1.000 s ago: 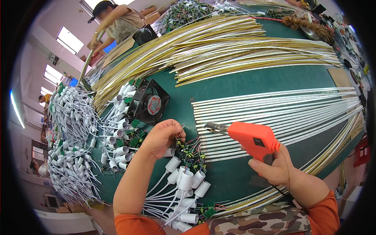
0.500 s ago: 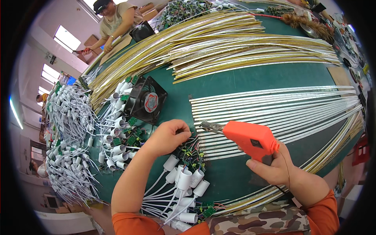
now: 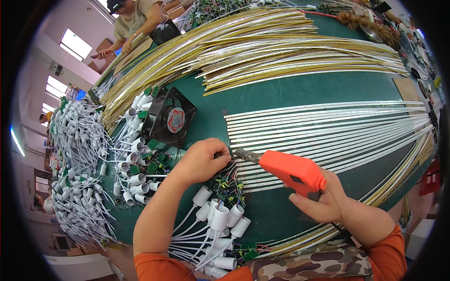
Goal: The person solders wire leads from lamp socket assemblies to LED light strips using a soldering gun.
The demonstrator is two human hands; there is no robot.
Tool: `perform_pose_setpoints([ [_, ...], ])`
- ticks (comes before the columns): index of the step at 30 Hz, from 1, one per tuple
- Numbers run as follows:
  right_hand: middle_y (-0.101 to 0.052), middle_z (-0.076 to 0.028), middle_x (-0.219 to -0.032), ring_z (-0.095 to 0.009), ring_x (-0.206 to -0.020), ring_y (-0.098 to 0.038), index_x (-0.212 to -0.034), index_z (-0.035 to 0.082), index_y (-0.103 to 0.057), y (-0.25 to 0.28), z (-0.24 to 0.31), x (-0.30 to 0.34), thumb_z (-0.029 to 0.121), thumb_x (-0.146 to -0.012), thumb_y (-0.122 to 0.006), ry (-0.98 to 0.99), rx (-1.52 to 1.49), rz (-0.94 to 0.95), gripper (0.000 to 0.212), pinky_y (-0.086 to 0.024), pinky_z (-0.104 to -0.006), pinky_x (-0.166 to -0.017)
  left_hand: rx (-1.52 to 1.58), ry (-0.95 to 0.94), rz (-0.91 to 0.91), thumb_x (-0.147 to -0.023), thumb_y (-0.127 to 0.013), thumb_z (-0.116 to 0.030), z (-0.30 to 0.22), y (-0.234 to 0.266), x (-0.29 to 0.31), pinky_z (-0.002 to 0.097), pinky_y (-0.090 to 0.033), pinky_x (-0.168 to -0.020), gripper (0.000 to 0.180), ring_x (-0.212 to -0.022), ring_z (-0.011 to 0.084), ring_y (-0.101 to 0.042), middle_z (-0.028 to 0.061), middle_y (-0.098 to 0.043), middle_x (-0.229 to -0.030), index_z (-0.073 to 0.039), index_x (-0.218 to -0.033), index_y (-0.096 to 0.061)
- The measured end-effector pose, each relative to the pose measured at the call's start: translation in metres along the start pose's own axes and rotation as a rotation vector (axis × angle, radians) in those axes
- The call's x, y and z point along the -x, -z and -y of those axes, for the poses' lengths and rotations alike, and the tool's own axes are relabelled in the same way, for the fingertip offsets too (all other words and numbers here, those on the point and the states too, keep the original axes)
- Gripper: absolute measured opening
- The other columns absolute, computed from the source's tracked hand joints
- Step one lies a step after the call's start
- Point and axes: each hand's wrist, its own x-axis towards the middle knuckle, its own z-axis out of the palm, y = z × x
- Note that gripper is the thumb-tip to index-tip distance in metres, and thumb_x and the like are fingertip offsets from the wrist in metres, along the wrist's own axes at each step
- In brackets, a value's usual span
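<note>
My right hand (image 3: 323,201) is wrapped round an orange soldering gun (image 3: 290,171), its dark metal tip pointing left at the ends of the LED strips. These thin silvery strips (image 3: 328,136) lie side by side on the green table. My left hand (image 3: 206,159) is pinched beside the tip, at the strips' left ends; what sits between its fingertips is too small to make out. Below that hand are small green circuit boards with thin coloured wires (image 3: 227,185). White cylindrical lamp caps (image 3: 219,218) with white cables lie nearer to me.
A black square fan (image 3: 168,117) stands left of the strips. More white caps pile up on the left (image 3: 79,136). Bundles of yellow-edged strips (image 3: 300,56) cover the far side of the table. A co-worker (image 3: 138,23) works at the far left.
The soldering gun has shifted slightly left and down, bringing its tip nearer my left fingertips. My left hand stays almost in place, still pinched.
</note>
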Motion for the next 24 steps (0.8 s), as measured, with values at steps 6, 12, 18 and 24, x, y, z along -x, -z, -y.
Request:
perform_pose_setpoints([
  [6, -0.068, -0.012, -0.093, -0.027, -0.082, -0.068, -0.123, 0.0, -0.057, -0.0019, -0.0014, -0.0005, 0.012, -0.08, -0.073, 0.054, -0.01, -0.027, 0.048, -0.053, -0.0345, -0.075, 0.064, 0.045, 0.017, -0.084, -0.069, -0.008, -0.0029, 0.0019, 0.0007, 0.0278, -0.046, -0.065, 0.01, -0.071, 0.0125, -0.056, 0.0041, -0.058, -0.08, 0.0, -0.083, -0.064],
  [12, -0.068, -0.012, -0.094, -0.027, -0.082, -0.068, -0.124, 0.0, -0.056, -0.005, -0.0059, 0.0001, 0.013, -0.08, -0.073, 0.063, -0.01, -0.059, 0.048, -0.053, -0.0345, -0.075, 0.048, 0.064, 0.021, -0.084, -0.069, -0.008, -0.0012, 0.0002, -0.0012, 0.027, -0.046, -0.064, 0.01, -0.071, 0.0114, -0.055, 0.0033, -0.058, -0.078, 0.0, -0.082, -0.063],
  [18, -0.068, -0.012, -0.095, -0.028, -0.083, -0.068, -0.123, 0.001, -0.056, -0.0049, -0.0063, -0.0003, 0.013, -0.08, -0.074, 0.051, -0.002, -0.04, 0.048, -0.053, -0.0352, -0.075, 0.021, 0.065, 0.028, -0.084, -0.069, -0.008, -0.0015, 0.0014, -0.0019, 0.027, -0.046, -0.064, 0.01, -0.07, 0.0113, -0.055, 0.003, -0.058, -0.078, 0.0, -0.083, -0.064],
  [24, -0.067, -0.01, -0.093, -0.026, -0.081, -0.068, -0.122, 0.003, -0.056, -0.0027, -0.0011, -0.0008, 0.012, -0.08, -0.073, 0.075, 0.015, -0.03, 0.046, -0.053, -0.0343, -0.074, 0.03, 0.067, 0.027, -0.084, -0.069, -0.008, -0.0021, 0.0016, -0.0038, 0.0273, -0.046, -0.064, 0.01, -0.07, 0.0119, -0.055, 0.0033, -0.059, -0.078, 0.0, -0.082, -0.064],
])
